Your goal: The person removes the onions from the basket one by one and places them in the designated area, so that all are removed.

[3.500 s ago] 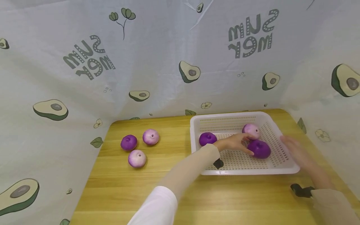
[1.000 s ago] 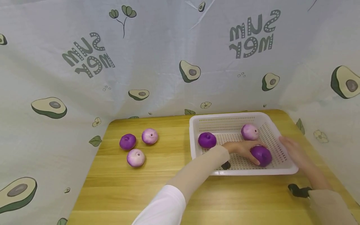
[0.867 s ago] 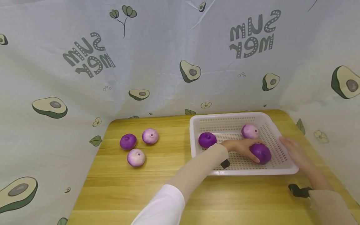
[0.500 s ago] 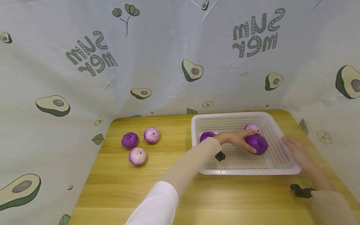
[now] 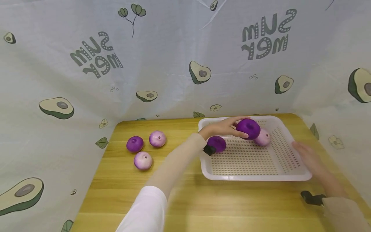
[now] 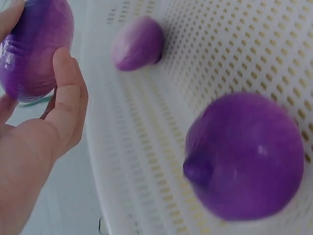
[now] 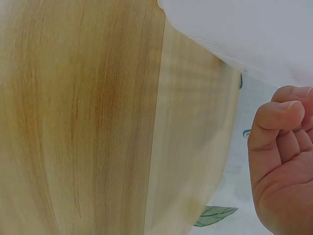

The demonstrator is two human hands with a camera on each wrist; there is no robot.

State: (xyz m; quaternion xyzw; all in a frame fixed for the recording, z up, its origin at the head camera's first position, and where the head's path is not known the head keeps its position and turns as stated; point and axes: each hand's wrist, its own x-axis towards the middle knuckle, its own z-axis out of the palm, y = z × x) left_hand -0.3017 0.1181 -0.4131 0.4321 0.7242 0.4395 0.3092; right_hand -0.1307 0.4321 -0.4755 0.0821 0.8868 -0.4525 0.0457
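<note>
The left hand (image 5: pixel 221 127) grasps a glossy, round, dark-purple onion (image 5: pixel 250 130) above the rear of a white, rectangular, perforated plastic basket (image 5: pixel 255 178), in which a second dark-purple onion (image 5: pixel 218 144) and a pale pinkish-purple onion (image 5: pixel 263 138) lie. The right hand (image 5: pixel 310 158), fingers bent, is at the basket's right rim; whether it grips there cannot be told.

Beyond and either side of the grip (image 5: pixel 226 128), avocado-printed pale cloth (image 5: pixel 165 64) is hanging; below it, a wood-grained tabletop (image 5: pixel 220 206) is stretching.
</note>
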